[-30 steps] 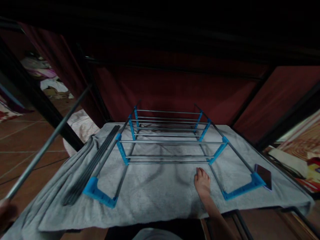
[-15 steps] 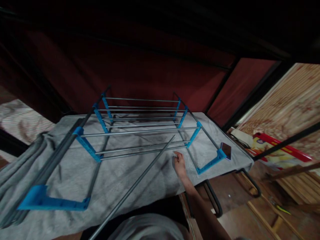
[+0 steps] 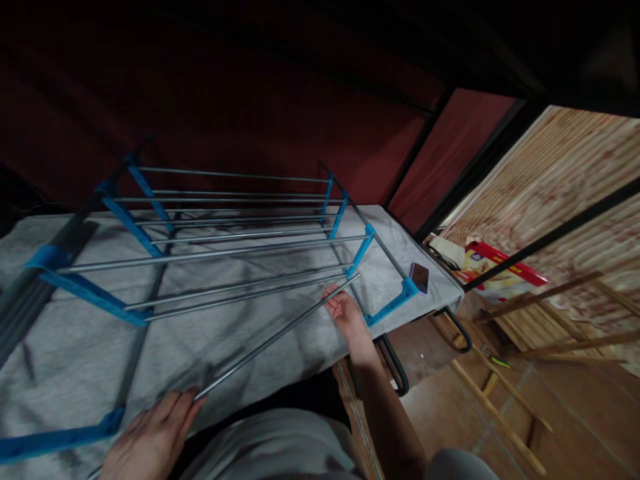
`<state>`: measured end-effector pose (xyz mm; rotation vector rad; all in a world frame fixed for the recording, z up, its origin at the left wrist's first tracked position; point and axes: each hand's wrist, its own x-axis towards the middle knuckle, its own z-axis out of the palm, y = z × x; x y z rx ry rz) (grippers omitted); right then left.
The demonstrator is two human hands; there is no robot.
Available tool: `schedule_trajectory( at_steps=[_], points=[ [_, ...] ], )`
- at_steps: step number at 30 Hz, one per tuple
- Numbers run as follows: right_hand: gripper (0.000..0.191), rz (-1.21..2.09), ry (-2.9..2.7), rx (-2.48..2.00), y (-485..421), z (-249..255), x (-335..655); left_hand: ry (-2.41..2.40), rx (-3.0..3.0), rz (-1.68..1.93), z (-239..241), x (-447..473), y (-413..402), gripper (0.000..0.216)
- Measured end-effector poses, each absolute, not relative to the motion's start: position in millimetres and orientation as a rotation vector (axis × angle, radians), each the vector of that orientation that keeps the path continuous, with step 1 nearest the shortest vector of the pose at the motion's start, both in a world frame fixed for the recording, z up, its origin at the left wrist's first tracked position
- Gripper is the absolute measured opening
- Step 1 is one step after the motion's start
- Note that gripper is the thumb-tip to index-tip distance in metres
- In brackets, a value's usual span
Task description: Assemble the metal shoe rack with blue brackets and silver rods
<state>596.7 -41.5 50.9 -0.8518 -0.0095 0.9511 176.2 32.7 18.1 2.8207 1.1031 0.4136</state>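
Head view, dim light. Work surface is a table draped in a grey cloth (image 3: 200, 333).

- Metal rod (image 3: 270, 340): thin, straight, bare steel. It lies low over the cloth at the near right of the table, in front of the rack (image 3: 225, 252). Whether it touches the cloth mid-span cannot be told.
- Long axis: runs diagonally, from the near end at the person's lap up and away to the right. The far tip points toward the blue end bracket (image 3: 393, 305) at the rack's right side and stops just short of the lowest rails.
- Left hand (image 3: 150, 437): fingers loosely curled, tips closed on the rod's near end; palm faces down.
- Right hand (image 3: 345, 313): half closed, palm turned up, fingers cupped around the far end.
- Reading of the grip: one hand at each end likely steadies a long, whippy piece and lets the far tip be steered finely.
- Rack sits on its side, rails level and parallel, blue brackets at both ends.
- Phone (image 3: 419, 277) rests on the cloth's right corner, just beyond the bracket.
- Bundle of dark rods (image 3: 30, 300) lies along the left edge.
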Motion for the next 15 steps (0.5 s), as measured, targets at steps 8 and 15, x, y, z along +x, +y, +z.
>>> schedule_trajectory(
  at_steps=[8, 15],
  points=[
    [0.010, 0.867, 0.016, -0.941, -49, 35, 633, 1.159, 3.057, 0.403, 54, 218, 64, 0.046],
    [0.011, 0.808, 0.036, -0.983, -49, 20, 631, 1.188, 3.092, 0.333, 43, 230, 106, 0.039]
  ],
)
